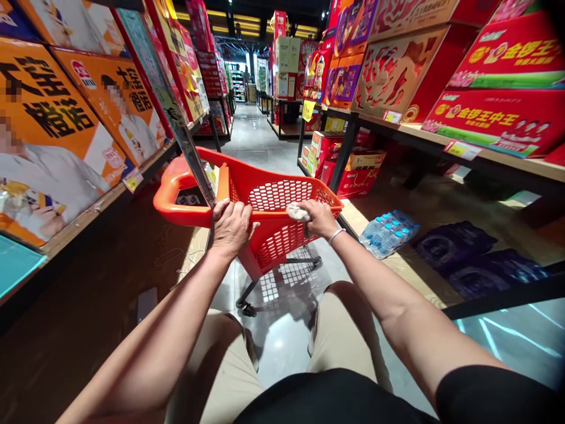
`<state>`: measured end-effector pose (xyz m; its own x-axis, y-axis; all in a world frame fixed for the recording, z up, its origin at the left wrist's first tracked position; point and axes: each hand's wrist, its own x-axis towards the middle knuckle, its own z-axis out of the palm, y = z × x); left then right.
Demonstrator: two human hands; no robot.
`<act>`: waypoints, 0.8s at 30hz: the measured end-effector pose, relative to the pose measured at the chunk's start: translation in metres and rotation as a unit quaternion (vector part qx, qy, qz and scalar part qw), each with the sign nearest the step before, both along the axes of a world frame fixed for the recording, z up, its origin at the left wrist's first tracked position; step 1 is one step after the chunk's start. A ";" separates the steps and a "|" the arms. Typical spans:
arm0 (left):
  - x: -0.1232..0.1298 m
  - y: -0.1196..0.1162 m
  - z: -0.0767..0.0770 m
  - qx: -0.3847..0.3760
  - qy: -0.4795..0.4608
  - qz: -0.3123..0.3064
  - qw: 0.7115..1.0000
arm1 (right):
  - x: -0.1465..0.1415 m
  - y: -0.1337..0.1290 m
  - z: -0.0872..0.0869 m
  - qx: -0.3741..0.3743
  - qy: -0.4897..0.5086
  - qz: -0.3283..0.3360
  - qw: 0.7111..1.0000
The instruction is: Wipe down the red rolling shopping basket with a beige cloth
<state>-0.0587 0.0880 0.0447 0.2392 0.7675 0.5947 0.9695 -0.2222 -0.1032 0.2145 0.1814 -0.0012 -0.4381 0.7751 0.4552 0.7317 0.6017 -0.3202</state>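
A red-orange plastic shopping cart (282, 235) with a perforated basket stands crosswise in front of my knees. My left hand (232, 227) is closed over its near rim, close to the moulded handle (176, 219). A long, flat, greyish strip (189, 147) slants up and left from beside those fingers; whether they also hold it I cannot tell. My right hand (320, 219) is closed around a crumpled whitish cloth (298, 212) at the basket's near rim, further right. Some pale packaging (212, 176) shows inside the cart, partly hidden.
Shelves of orange cartons (83, 112) rise on the left, and red gift boxes (498, 118) on the right. Under the right shelf lie a pack of water bottles (388, 232) and purple-wrapped packs (457, 244). A tiled aisle (256, 126) runs ahead between displays.
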 end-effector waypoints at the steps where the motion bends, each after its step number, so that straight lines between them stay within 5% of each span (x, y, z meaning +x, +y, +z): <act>1: -0.003 0.001 0.000 -0.001 -0.002 -0.004 1.000 | 0.017 0.010 -0.001 -0.014 -0.007 -0.026 1.000; 6: -0.015 0.009 0.000 0.006 0.019 0.001 1.000 | 0.080 0.041 -0.009 -0.086 0.011 -0.145 0.986; 12: -0.024 0.024 -0.002 0.010 0.007 0.030 0.999 | 0.067 0.030 -0.010 -0.085 0.006 -0.172 0.981; 20: -0.050 0.019 -0.006 0.020 0.024 0.035 0.999 | 0.063 -0.001 0.010 -0.137 -0.026 -0.117 0.983; 24: -0.051 0.000 -0.006 0.017 0.038 0.036 0.999 | 0.068 0.001 0.033 -0.230 0.112 -0.008 0.967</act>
<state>-0.1099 0.0876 0.0383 0.2290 0.7642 0.6029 0.9721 -0.1474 -0.1825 0.2821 0.1827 0.0322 -0.3555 0.9238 0.1423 0.6209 0.3472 -0.7028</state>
